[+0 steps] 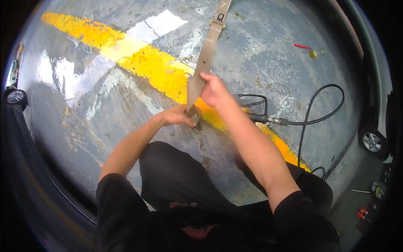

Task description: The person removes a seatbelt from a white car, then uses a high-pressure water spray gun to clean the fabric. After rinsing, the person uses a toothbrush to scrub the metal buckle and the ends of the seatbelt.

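Note:
A long beige seat belt [204,61] runs from the top of the picture down to both my hands, with a metal tongue [217,22] threaded on its upper part. Its lower end is closed in my left hand [180,116], the thumb toward the near side. Slightly higher up, my right hand [214,91] grips the belt's right edge with the thumb on top; the other fingers are partly hidden. Just right of my right forearm lies a black spray gun [257,112] with a loop-shaped guard.
A black hose [312,111] curls from the spray gun across the right side. Farther off lie a red stick-like tool [302,46] and a small yellowish bottle [317,53]. Cars flank the worn grey floor [268,54], with a wheel [372,142] at right and a dark body [46,189] at left.

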A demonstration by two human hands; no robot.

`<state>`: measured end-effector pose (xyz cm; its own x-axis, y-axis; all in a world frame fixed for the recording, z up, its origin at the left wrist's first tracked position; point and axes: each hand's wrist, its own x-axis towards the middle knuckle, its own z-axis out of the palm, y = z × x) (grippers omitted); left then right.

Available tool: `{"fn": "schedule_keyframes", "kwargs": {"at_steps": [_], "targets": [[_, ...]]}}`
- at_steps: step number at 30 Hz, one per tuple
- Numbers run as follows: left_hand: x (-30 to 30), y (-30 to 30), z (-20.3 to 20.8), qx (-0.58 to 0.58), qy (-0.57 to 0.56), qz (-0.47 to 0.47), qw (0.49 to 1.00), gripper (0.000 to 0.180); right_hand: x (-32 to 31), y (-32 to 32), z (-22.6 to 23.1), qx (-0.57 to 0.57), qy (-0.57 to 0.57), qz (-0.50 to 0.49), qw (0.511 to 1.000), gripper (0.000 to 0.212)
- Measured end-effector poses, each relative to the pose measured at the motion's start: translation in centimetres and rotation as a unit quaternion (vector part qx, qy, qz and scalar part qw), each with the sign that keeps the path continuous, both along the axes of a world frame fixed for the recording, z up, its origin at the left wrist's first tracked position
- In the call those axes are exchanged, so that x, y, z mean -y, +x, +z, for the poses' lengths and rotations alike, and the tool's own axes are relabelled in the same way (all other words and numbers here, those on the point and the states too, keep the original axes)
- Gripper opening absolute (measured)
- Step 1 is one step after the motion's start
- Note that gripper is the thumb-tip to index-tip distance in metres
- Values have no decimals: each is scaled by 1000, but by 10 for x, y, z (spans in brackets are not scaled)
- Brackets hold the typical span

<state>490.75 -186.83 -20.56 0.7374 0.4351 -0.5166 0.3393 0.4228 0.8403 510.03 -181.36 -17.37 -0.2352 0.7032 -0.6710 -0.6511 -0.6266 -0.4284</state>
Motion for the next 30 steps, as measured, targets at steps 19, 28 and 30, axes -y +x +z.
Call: {"fn": "schedule_keyframes", "kwargs": {"at_steps": [19, 28, 30], "targets": [[55, -92, -56, -353, 459, 256, 774, 58, 97, 95, 6, 696, 369, 395, 472, 54], [116, -97, -26, -372, 290, 207, 857, 53, 133, 144, 6, 755, 265, 496, 337, 73], [133, -98, -13, -334, 287, 208, 873, 53, 126, 146, 5, 749, 243, 505, 355, 66]]}}
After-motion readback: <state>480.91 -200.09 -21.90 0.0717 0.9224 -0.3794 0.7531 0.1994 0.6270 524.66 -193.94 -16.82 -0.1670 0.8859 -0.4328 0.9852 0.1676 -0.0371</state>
